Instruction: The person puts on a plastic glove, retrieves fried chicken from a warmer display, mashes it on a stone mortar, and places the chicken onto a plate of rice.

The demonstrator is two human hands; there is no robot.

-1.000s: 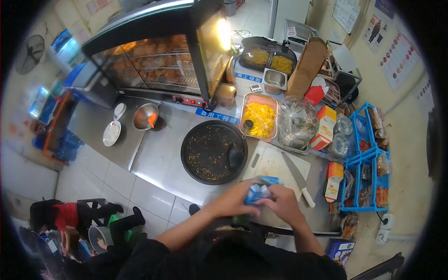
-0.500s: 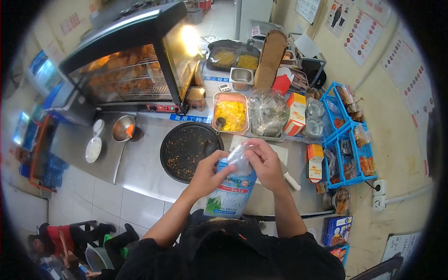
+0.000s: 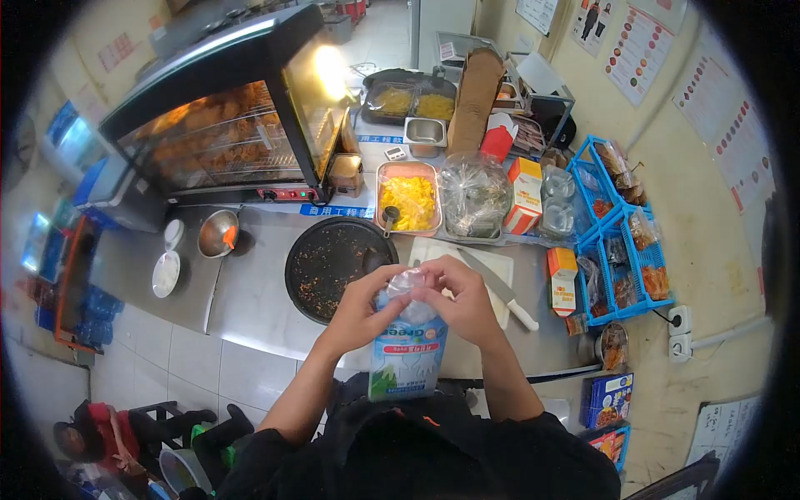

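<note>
Both hands meet at the top of a blue and white printed packet (image 3: 407,363), which hangs upright in front of the body. My left hand (image 3: 364,307) has its fingers closed on the packet's upper left edge. Clear crumpled plastic (image 3: 407,285) sticks out of the top, and my right hand (image 3: 457,298) pinches it from the right. Just behind them lie a round black pan (image 3: 329,262) with brown crumbs and a white cutting board (image 3: 498,265) with a knife (image 3: 504,293) on it.
A lit display case (image 3: 217,125) of fried food stands at the back left. Behind the pan are a tray of yellow pieces (image 3: 408,202) and a bagged bowl (image 3: 475,200). Blue baskets (image 3: 621,250) line the right wall. A seated person (image 3: 112,437) is at the lower left.
The packet has come up from a folded, partly hidden position and now hangs open to view. Both hands have moved closer together at its top. The camera view has swung right.
</note>
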